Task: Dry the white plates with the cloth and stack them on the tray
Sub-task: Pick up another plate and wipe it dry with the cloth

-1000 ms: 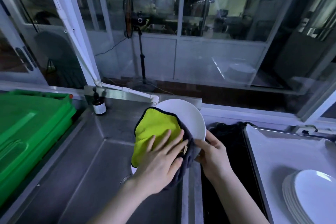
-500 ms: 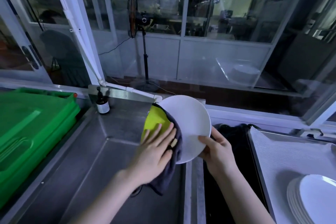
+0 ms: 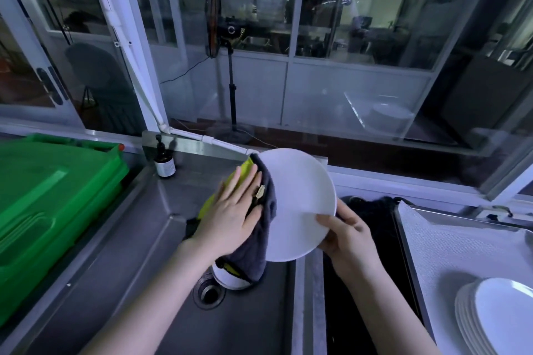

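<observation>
Centre frame, plate (image 3: 300, 204) tilted above sink (image 3: 129, 282). I see right hand (image 3: 346, 235) pinching its rim at 4 o'clock, thumb on the face; left hand (image 3: 230, 212), fingers flat, presses cloth (image 3: 266, 210) on the 9 o'clock side. Risk, my judgement: wet rim, single grip, a hard push could slip it into the steel. At 4 o'clock, stack (image 3: 496, 314) on tray (image 3: 461, 245). Label on bottle (image 3: 164, 164) unreadable

The plate (image 3: 300, 204) I am drying is plain white, unpatterned. My cloth (image 3: 268, 210) is lime yellow on one face and dark grey on the other. The stacked plates (image 3: 501, 317) are the same white, on a tray (image 3: 461, 248) lined pale grey with a fine weave. Sink (image 3: 138, 253) dull steel grey; plastic bin (image 3: 43, 204) bright green; bottle (image 3: 163, 160) dark brown, white label.
</observation>
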Demonstrator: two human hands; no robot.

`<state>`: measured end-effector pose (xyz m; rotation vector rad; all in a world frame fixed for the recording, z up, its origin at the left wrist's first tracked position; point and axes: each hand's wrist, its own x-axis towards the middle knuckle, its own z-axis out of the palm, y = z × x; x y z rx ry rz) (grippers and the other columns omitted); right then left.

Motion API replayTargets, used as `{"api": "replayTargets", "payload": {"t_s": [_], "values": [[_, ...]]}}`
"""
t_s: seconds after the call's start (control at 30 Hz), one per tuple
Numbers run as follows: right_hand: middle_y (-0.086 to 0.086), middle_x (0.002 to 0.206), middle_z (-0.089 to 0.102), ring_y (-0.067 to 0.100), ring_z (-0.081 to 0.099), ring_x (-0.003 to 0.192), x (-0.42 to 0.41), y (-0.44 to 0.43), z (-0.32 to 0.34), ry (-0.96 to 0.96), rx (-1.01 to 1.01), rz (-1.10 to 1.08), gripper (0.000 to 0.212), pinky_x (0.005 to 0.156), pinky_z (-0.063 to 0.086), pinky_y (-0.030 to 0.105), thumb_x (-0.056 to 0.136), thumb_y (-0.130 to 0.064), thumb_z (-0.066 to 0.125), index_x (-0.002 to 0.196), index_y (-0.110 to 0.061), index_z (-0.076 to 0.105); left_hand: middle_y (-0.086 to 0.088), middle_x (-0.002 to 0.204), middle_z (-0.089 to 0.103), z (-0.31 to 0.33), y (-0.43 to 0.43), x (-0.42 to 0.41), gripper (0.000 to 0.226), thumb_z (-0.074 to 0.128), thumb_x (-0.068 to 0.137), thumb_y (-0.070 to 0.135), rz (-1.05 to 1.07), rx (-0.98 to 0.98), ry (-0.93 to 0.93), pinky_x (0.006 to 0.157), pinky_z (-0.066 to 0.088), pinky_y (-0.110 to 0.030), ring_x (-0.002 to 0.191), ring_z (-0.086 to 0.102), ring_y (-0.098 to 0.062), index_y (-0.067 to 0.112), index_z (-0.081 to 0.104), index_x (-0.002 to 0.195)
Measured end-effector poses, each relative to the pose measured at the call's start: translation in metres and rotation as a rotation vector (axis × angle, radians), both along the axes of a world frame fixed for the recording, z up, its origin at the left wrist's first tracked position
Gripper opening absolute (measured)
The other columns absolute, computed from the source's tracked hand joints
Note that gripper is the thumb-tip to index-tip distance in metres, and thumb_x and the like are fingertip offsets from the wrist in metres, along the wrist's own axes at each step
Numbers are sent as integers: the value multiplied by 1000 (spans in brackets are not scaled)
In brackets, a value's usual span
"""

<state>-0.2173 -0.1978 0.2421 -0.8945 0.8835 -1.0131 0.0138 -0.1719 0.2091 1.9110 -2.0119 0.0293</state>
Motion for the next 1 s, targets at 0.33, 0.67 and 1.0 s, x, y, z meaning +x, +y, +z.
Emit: {"api": "replayTargets", "payload": {"t_s": [0.33,0.67,1.0], "values": [[19,102,72,32,66,87,10,17,-7,76,-62,175,40,70,55,38,89,7,53,112,-18,74,20,162,-13,-7,16,-51,62,20,99,42,-152,-57,2,122,-1,-45,150,-17,-13,32,1,157],[16,105,74,28,72,91,-4,12,5,268,-284,304,44,72,56,43,95,6,54,118,-25,73,9,145,43,35,4,2,74,58,82,58,21,-26,325,97,48,-46,130,48,-23,57,21,146],[-2,67,59,4,49,66,8,-22,10,659,-611,208,29,61,42,30,93,-38,64,83,-12,70,15,74,62,42,23,-11,37,82,77,27,33,-90,652,68,41,-8,77,58,9,30,58,105]]}}
